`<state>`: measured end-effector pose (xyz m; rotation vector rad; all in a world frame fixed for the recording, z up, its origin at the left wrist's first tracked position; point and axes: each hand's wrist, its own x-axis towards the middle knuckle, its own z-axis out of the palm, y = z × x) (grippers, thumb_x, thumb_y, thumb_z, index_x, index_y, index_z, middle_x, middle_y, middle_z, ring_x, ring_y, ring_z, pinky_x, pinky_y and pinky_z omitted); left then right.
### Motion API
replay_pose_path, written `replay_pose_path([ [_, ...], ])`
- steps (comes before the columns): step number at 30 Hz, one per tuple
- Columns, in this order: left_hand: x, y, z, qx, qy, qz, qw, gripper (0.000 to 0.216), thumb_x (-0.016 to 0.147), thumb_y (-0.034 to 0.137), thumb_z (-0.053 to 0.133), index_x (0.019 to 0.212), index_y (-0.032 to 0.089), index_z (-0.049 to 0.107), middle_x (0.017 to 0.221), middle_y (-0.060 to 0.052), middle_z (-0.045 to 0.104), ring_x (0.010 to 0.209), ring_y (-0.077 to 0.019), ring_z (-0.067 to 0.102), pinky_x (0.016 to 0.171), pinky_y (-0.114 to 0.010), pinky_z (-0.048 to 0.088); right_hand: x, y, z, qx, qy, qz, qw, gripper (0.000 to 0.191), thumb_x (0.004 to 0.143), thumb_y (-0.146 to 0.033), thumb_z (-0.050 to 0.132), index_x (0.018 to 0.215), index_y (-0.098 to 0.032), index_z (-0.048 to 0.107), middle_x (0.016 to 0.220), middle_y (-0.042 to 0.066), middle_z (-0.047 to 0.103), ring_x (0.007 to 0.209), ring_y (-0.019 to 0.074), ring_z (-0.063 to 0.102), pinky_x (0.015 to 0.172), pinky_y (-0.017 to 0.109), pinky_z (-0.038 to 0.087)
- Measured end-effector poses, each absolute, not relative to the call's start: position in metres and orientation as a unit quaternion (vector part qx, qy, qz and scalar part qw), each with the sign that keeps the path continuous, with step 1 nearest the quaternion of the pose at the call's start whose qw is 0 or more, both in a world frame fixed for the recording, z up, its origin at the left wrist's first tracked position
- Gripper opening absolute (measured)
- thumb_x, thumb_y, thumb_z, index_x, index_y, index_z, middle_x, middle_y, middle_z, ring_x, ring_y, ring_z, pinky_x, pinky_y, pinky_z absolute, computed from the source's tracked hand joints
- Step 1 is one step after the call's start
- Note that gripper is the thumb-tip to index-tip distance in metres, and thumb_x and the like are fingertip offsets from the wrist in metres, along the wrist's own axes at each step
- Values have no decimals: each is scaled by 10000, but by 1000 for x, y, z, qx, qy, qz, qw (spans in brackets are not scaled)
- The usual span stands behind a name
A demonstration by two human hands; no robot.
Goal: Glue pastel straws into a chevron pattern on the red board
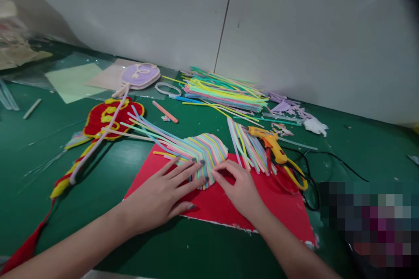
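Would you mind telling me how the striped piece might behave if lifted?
The striped piece is probably light, being made of thin strips. Its loose ends would likely splay, since they fan out separately. Its packed part may move as one, strips lying close.

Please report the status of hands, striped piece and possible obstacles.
Left hand spread, partly over striped piece. Right hand at its lower right edge. Glue gun lies beyond right hand.

A green table (353,141) bears a red sheet (291,213), a heap of colourful strips (225,91) and a red-and-yellow fan (93,117).
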<state>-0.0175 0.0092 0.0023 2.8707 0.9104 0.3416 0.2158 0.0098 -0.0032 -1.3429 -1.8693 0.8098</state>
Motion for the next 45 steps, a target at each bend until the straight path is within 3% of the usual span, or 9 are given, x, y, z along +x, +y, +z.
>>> replay_pose_path([
  [6, -19, 5, 5, 950, 286, 121, 30, 531, 936, 412, 490, 1442, 322, 355, 1535, -57, 330, 1409, -267, 299, 1156, -484, 218, 214, 9, -2, -510, -724, 255, 388, 145, 929, -292, 493, 880, -219, 609, 883, 37, 653, 846, 166, 621, 767, 296, 499],
  [11, -17, 5, 8, 955, 273, 95, 62, 501, 942, 454, 454, 1404, 261, 427, 1503, -92, 384, 1388, -267, 344, 1151, -510, 218, 211, 7, -3, -506, -752, 157, 391, 157, 938, -264, 467, 887, -218, 608, 883, 52, 658, 876, 184, 613, 817, 338, 488],
  [21, -21, 9, 5, 938, 306, 134, 97, 540, 954, 478, 406, 1443, 257, 357, 1513, -99, 367, 1417, -273, 278, 1132, -519, 252, 192, 41, 17, -509, -815, 64, 267, 160, 934, -236, 482, 906, -200, 635, 922, 61, 645, 942, 200, 586, 868, 362, 456],
  [29, -20, 7, 2, 920, 338, 146, 131, 577, 932, 572, 371, 1406, 245, 413, 1499, -112, 391, 1406, -278, 304, 1133, -520, 245, 156, 85, 30, -517, -839, 89, 145, 310, 930, -295, 519, 1212, -182, 579, 1141, 90, 629, 1081, 202, 571, 906, 340, 430],
  [35, -21, 6, -1, 919, 339, 153, 134, 567, 934, 562, 374, 1405, 250, 415, 1491, -108, 404, 1398, -298, 317, 1124, -527, 255, 138, 90, 42, -496, -859, 83, 91, 220, 912, -336, 554, 986, -168, 675, 986, 70, 632, 983, 200, 583, 886, 337, 379],
  [40, -21, 6, -3, 920, 329, 179, 114, 530, 929, 512, 434, 1383, 239, 441, 1455, -98, 456, 1387, -290, 336, 1138, -512, 240, 136, 95, 55, -482, -866, 125, 44, 215, 808, -360, 688, 910, -171, 687, 878, 41, 592, 858, 176, 569, 757, 283, 382],
  [45, -21, 4, 4, 928, 279, 231, 83, 444, 936, 360, 473, 1360, 232, 439, 1419, -102, 487, 1342, -261, 403, 1127, -503, 267, 147, 95, 71, -448, -871, 198, 32, 152, 792, -320, 694, 795, -174, 651, 859, 8, 577, 772, 122, 542, 668, 225, 380],
])
